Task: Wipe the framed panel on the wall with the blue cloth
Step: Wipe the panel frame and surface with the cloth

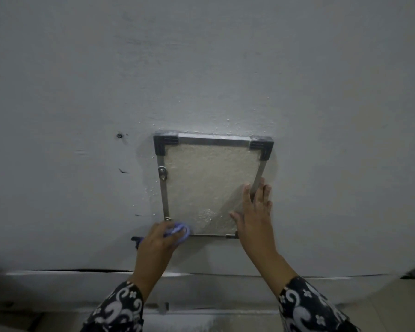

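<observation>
Grey painted wall (82, 80) carries the framed panel (206, 183), both hands at its lower edge.

From the left: a small dark hole (119, 135) and a few dark scuffs mark the bare wall just beside the frame, with wide open wall above and to both sides. A metal latch (162, 173) sits on the frame's left rail. The left hand (157, 238), fingers curled tight around the bunched blue cloth (179, 232), presses it at the panel's lower left corner, covering that corner. Black plastic brackets (166, 144) cap the upper corners. The right hand (255, 212) lies flat, fingers spread, across the lower right rail and corner. A ledge (58, 281) runs below, close under the wrists; patterned sleeves (120, 310) cover both forearms.
</observation>
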